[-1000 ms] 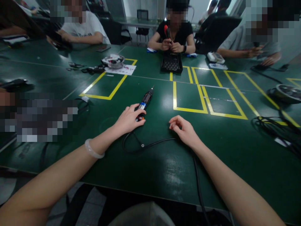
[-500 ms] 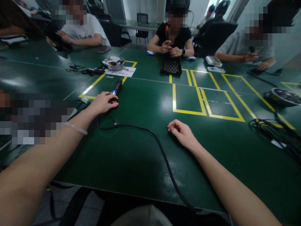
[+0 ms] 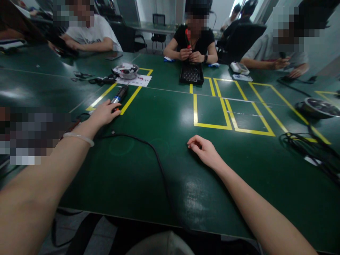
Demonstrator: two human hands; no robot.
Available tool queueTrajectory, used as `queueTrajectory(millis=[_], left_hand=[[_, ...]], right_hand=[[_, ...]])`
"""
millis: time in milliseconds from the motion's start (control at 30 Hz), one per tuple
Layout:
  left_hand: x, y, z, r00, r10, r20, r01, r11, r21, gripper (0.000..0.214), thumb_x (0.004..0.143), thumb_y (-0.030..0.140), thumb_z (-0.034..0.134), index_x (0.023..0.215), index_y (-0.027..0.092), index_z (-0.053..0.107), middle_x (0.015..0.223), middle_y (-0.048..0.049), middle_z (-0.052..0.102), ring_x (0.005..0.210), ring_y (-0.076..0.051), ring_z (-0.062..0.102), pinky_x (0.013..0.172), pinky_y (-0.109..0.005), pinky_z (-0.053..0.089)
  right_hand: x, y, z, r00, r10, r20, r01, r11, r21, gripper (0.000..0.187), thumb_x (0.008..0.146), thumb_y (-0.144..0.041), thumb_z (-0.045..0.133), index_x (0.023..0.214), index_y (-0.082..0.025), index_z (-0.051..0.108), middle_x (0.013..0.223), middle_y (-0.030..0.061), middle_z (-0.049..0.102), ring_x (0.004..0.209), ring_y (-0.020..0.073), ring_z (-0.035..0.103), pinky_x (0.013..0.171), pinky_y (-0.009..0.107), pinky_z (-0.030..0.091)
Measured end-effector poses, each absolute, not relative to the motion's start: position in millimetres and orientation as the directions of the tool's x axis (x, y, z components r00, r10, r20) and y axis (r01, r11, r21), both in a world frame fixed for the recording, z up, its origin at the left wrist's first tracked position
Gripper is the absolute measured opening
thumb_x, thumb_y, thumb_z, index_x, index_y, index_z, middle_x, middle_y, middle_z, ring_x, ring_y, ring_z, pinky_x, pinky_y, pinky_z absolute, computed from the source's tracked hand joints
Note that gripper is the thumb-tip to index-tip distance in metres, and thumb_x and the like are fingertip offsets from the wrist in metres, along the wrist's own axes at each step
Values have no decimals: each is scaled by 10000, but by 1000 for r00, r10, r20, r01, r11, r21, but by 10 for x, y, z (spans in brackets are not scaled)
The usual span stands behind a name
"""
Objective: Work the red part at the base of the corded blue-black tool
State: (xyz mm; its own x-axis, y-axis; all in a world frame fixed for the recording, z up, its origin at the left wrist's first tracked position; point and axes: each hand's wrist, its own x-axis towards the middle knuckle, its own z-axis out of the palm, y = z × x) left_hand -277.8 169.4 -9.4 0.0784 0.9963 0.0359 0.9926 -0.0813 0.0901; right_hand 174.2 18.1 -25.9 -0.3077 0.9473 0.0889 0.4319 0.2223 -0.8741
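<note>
My left hand (image 3: 102,113) reaches far out to the left and is closed on the rear of a black electric screwdriver (image 3: 120,95) with a blue band. The tool lies on the green table (image 3: 159,170), across the corner of a yellow taped rectangle (image 3: 106,92). Its black cable (image 3: 148,148) trails back across the table toward me. My right hand (image 3: 203,148) rests on the table near the middle, fingers loosely curled, holding nothing.
A round fan (image 3: 126,70) on a paper sheet lies beyond the tool. A black tray (image 3: 191,74) sits before a person opposite. More yellow taped boxes (image 3: 228,106) mark the right; a cable bundle (image 3: 308,145) and another fan (image 3: 318,106) lie far right. Other people sit around.
My left hand has slid the screwdriver from the table's middle out to the left and away from me, dragging the cable along. My right hand has stayed put.
</note>
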Motion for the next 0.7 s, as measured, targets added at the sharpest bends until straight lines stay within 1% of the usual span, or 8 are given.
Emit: queueTrajectory(millis=[100, 200, 300, 433, 533, 633, 700], left_hand=[[-2734, 1632, -115, 47, 998, 49, 997, -50, 56, 617, 1021, 570, 294, 1496, 195, 413, 1460, -88, 365, 1223, -284, 437, 1078, -431, 343], [-2711, 1615, -108, 33, 998, 48, 999, -34, 35, 608, 1014, 570, 333, 1500, 211, 408, 1451, -80, 382, 1208, -273, 458, 1067, -413, 354], [-2700, 1623, -83, 29, 999, 45, 999, -30, 26, 600, 1006, 544, 397, 1492, 193, 418, 1464, -88, 398, 1206, -277, 467, 1057, -413, 356], [-2649, 1609, -62, 30, 999, 40, 999, -31, 24, 587, 986, 475, 463, 1484, 165, 430, 1463, -130, 435, 1220, -306, 470, 1044, -445, 367], [-2547, 1543, -77, 24, 999, 43, 999, -25, 26, 573, 976, 455, 450, 1483, 189, 434, 1453, -141, 455, 1206, -319, 496, 1016, -464, 393], [-2365, 1410, -105, -1, 997, 72, 1000, -1, 31, 556, 975, 482, 394, 1460, 221, 469, 1416, -146, 484, 1130, -335, 554, 943, -477, 443], [-2199, 1289, -112, 0, 995, 99, 1000, -1, 10, 549, 979, 492, 346, 1440, 233, 493, 1385, -160, 498, 1083, -352, 582, 887, -489, 469]], right_hand=[[1741, 180, -256, -312, 946, 91, 436, 227, -871, 126, 856, -173, 503, 909, -192, 616, 798, 15, 666, 724, 155, 609, 687, 280, 441], [1738, 180, -258, -309, 947, 89, 452, 229, -862, 121, 860, -179, 510, 909, -192, 620, 795, 15, 671, 712, 155, 600, 673, 278, 432], [1732, 179, -267, -308, 947, 98, 448, 235, -862, 118, 858, -180, 515, 906, -195, 622, 794, 13, 672, 712, 156, 598, 671, 278, 431], [1728, 176, -275, -304, 947, 105, 446, 239, -863, 113, 859, -182, 516, 894, -197, 623, 785, 11, 669, 703, 156, 592, 660, 275, 430], [1731, 176, -271, -308, 946, 100, 454, 238, -858, 117, 863, -183, 514, 899, -194, 625, 789, 13, 668, 695, 152, 588, 659, 275, 428], [1730, 177, -267, -309, 946, 96, 456, 236, -858, 119, 865, -184, 515, 908, -191, 626, 798, 16, 667, 697, 152, 588, 661, 275, 426], [1725, 175, -264, -308, 947, 95, 452, 234, -861, 120, 866, -184, 514, 915, -192, 623, 798, 16, 666, 699, 152, 589, 658, 274, 426]])
